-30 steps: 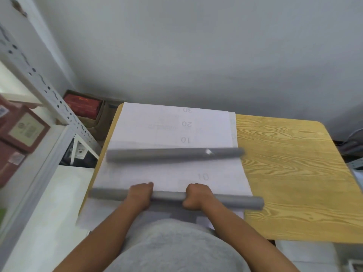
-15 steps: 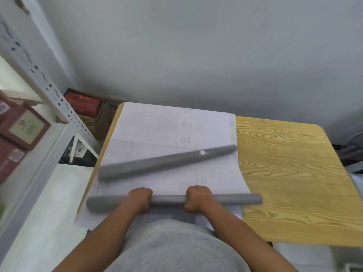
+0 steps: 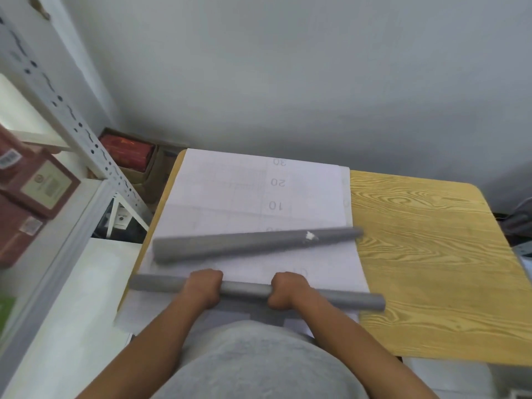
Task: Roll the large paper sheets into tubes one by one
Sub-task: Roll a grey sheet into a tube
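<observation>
Rolling this near tube (image 3: 331, 296) could go wrong in a few ways. It sits at the near edge of the paper sheets (image 3: 230, 197), and both its ends stick out past the hands. If one hand pushes harder than the other, the roll may go crooked, fat at one end and thin at the other. If the hands let go, the paper may spring open.

A far tube (image 3: 244, 244) lies loose on the sheets, just past the hands, tilted with its right end farther away. It could roll right, off the sheets and onto the wooden table (image 3: 431, 254), or get bumped if the near tube is pushed forward.

Both hands curl tightly over the near tube. The left hand (image 3: 203, 289) grips it left of the middle, and the right hand (image 3: 286, 292) grips it right of the middle. A bare bit of tube shows between them. The fingertips are tucked under and cannot be seen.
</observation>
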